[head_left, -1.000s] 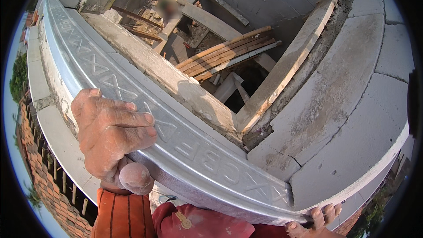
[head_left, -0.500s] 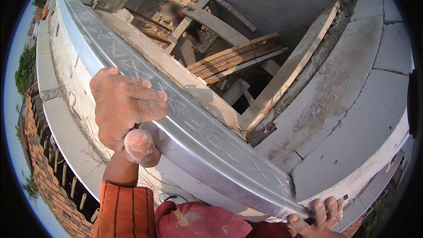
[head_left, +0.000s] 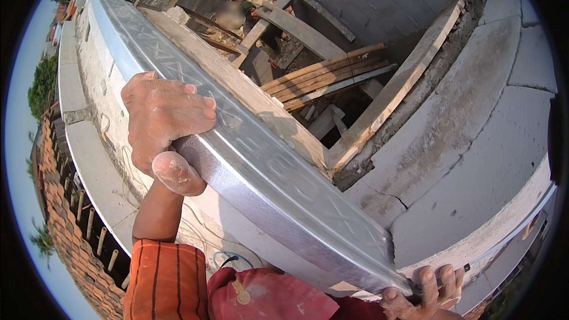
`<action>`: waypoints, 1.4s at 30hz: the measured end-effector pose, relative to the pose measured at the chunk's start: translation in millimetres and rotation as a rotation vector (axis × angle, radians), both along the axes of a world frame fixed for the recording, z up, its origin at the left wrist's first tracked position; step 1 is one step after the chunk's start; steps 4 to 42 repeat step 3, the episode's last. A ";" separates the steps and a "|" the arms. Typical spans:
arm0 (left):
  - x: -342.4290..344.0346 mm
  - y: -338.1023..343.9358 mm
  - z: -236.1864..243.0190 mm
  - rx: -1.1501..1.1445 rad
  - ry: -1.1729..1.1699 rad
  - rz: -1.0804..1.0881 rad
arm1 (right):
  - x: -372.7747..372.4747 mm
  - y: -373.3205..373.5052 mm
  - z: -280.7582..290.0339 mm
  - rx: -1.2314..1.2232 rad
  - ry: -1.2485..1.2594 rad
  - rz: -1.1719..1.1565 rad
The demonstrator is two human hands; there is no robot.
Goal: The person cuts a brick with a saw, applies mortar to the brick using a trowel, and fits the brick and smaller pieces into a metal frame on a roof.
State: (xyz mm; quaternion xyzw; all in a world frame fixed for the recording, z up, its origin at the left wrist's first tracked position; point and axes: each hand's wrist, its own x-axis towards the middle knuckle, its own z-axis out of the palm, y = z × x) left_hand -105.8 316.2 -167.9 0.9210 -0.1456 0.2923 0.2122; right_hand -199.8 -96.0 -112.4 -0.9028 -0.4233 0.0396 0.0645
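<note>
A long silvery galvanized metal channel with a raised pattern runs diagonally from the far left to the near right, along the top of a pale wall. My left hand is closed over it about midway, fingers across the upper face and thumb against the near side. At the lower right, my right hand holds the near end between its thumb and slightly parted fingers. Its palm is partly cut off by the frame edge. An orange striped sleeve covers my left forearm.
Beyond the channel is a deep opening with wooden poles, concrete beams and rubble. A person is down there. Pale block walls border the right side. A tiled roof lies lower left; a loose cable lies near me.
My left hand and its part of the channel have shifted slightly up and left in view. The surroundings have moved slightly right. Both hands keep their hold.
</note>
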 end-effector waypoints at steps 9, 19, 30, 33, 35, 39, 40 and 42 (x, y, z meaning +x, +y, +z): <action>0.0 1.7 -0.9 0.007 -0.005 0.008 | 3.0 5.0 -2.1 -0.001 -0.080 -0.036; 0.0 1.7 -0.9 0.007 -0.005 0.008 | 3.0 5.0 -2.1 -0.001 -0.080 -0.036; 0.0 1.7 -0.9 0.007 -0.005 0.008 | 3.0 5.0 -2.1 -0.001 -0.080 -0.036; 0.0 1.7 -0.9 0.007 -0.005 0.008 | 3.0 5.0 -2.1 -0.001 -0.080 -0.036; 0.0 1.7 -0.9 0.007 -0.005 0.008 | 3.0 5.0 -2.1 -0.001 -0.080 -0.036; 0.0 1.7 -0.9 0.007 -0.005 0.008 | 3.0 5.0 -2.1 -0.001 -0.080 -0.036; 0.0 1.7 -0.9 0.007 -0.005 0.008 | 3.0 5.0 -2.1 -0.001 -0.080 -0.036; 0.0 1.7 -0.9 0.007 -0.005 0.008 | 3.0 5.0 -2.1 -0.001 -0.080 -0.036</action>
